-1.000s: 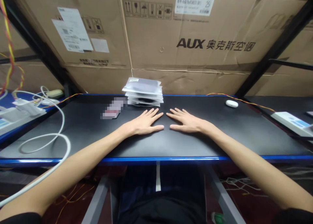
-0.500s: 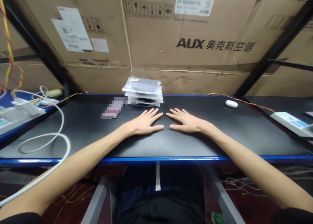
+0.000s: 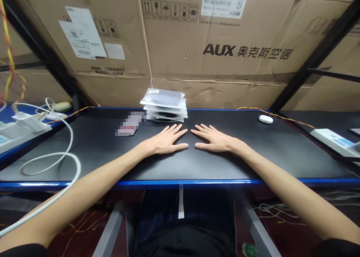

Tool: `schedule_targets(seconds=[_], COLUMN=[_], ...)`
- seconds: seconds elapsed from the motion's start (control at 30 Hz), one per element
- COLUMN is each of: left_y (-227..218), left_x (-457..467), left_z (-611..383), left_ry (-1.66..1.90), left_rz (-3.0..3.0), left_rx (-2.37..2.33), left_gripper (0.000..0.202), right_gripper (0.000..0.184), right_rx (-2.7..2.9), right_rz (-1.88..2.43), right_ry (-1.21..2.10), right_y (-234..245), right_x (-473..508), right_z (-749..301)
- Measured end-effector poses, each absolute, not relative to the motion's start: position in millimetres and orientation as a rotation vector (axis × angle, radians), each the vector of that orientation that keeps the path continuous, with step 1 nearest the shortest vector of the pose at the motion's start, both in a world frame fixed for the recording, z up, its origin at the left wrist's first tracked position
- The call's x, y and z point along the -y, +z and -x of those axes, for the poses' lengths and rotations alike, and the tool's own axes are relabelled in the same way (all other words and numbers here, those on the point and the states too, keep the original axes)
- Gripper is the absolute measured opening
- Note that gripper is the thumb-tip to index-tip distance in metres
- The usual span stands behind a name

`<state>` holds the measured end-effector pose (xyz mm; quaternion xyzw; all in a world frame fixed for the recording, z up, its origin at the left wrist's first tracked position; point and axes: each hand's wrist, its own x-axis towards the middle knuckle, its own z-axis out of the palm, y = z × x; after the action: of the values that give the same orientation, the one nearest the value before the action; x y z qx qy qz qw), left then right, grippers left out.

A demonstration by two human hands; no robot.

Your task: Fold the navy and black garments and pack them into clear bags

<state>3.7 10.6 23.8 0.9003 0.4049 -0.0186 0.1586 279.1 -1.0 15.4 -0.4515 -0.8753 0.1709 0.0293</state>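
My left hand [image 3: 168, 140] lies flat, palm down, fingers spread, on the black table [image 3: 92, 152]. My right hand [image 3: 213, 139] lies flat beside it in the same way, thumbs almost meeting. Neither hand holds anything. Just beyond the fingertips stands a stack of clear plastic packets with dark contents [image 3: 165, 105]. A dark phone-like object [image 3: 129, 125], partly blurred out, lies left of the stack.
A small white oval case [image 3: 266, 119] sits at the back right by an orange wire. A thick white cable [image 3: 56, 163] loops over the table's left end. White power strips lie on the side benches. Large cardboard boxes [image 3: 225, 47] form the back wall.
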Motion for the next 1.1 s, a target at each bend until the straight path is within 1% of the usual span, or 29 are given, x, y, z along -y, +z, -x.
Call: schedule_targets(seconds=[1.1], left_y=[25.2], left_x=[-10.0], left_z=[-4.4], left_ry=[-0.070], left_rz=[-2.586], left_rx=[-1.169], left_gripper=[0.090], right_gripper=[0.091], right_rx=[2.690], right_rz=[1.385], right_ry=[0.542], right_y=[16.7], right_x=[2.0], right_z=[-278.9])
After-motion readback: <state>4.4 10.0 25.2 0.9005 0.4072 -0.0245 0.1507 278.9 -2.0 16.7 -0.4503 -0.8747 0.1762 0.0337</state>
